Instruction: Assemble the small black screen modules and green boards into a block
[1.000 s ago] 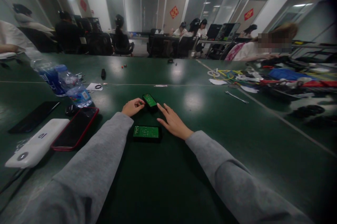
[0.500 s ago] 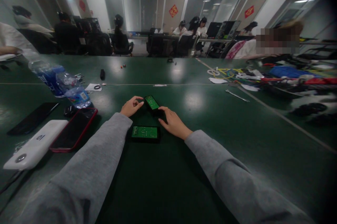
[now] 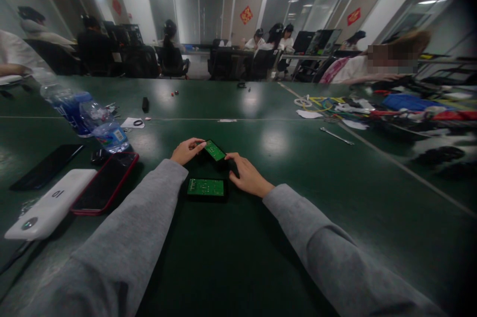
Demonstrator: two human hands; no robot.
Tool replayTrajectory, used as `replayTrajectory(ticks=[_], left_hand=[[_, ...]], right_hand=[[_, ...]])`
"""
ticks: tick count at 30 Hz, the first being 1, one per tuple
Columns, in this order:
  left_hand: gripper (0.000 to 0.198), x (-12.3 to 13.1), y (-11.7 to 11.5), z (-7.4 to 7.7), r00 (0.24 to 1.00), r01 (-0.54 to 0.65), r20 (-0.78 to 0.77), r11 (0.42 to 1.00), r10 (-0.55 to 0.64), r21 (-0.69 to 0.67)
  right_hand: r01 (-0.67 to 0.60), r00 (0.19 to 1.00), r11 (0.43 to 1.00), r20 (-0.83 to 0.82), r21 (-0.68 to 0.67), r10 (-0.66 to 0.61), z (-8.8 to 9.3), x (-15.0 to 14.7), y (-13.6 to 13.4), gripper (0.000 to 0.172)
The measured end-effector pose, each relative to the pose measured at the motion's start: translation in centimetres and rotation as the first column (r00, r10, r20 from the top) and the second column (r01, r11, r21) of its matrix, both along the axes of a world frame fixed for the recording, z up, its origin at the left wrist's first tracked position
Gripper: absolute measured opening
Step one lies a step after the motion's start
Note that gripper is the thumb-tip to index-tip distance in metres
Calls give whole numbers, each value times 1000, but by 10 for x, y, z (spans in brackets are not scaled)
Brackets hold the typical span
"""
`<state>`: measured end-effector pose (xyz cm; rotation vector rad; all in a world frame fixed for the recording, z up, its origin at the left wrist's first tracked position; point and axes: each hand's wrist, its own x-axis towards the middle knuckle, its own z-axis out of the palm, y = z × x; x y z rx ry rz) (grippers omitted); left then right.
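Observation:
A green circuit board in a black frame (image 3: pixel 214 151) lies at a slant between my hands. My left hand (image 3: pixel 185 151) grips its upper left corner, the thumb over the edge and the fingers bent behind. At the lower right corner, my right hand (image 3: pixel 248 175) has its index finger against the frame; its thumb is spread lower down, and the finger undersides are hidden. Nearer to me a second framed circuit board (image 3: pixel 206 188) rests flat on the green table (image 3: pixel 223 257), touched by neither hand.
On the left are a red-edged phone (image 3: pixel 105 183), a white power bank (image 3: pixel 52 202), a dark phone (image 3: pixel 47 167) and plastic bottles (image 3: pixel 110 133). A wrench (image 3: pixel 336 135) lies to the right, before a heap of cables (image 3: pixel 328 104). A person (image 3: pixel 345 69) sits beyond it.
My left thumb has come over the far board's corner, where the hand was beside it before. That board has turned slightly and shifted a little towards me. The near board stays put.

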<state>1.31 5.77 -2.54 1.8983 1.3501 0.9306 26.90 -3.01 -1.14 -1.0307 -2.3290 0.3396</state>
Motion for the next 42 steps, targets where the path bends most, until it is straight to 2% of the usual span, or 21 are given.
replayTrajectory(ticks=[5,10,29,42], left_hand=[[44,4,-9,11,998,-64,-4,998,64,26],[39,7,-14,17,997,-61,-53,997,64,46],[39,9,-13,11,991,0,-128,984,23,179],[38,8,-13,10,990,-29,-134,988,49,151]], right_hand=[[-19,1000,1000,11,-11,19,3,-1,-2,43],[-29,999,1000,16,6,28,3,-2,-2,43],[-15,999,1000,51,3,14,2,-3,-3,41],[-50,992,998,119,25,47,9,-4,-6,42]])
